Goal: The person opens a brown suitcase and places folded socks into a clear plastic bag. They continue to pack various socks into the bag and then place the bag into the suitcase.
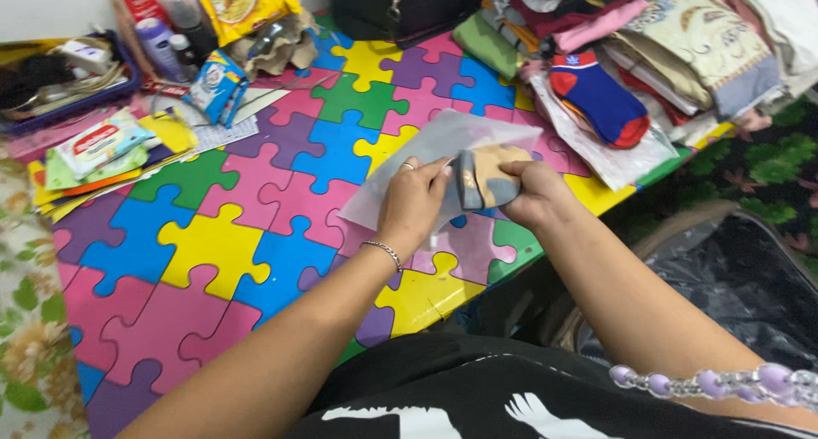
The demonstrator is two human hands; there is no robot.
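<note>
My left hand pinches the near edge of a clear plastic bag that lies over the colourful puzzle-pattern mat. My right hand grips a small folded grey and tan sock at the mouth of that bag. The sock's near end sits between both hands. A ring is on my left hand and a thin bracelet on its wrist.
A blue, red and white sock in a clear bag lies just beyond. Folded clothes are stacked at the back right. Packets, bottles and a tray crowd the back left. A dark bag sits on the floor to the right.
</note>
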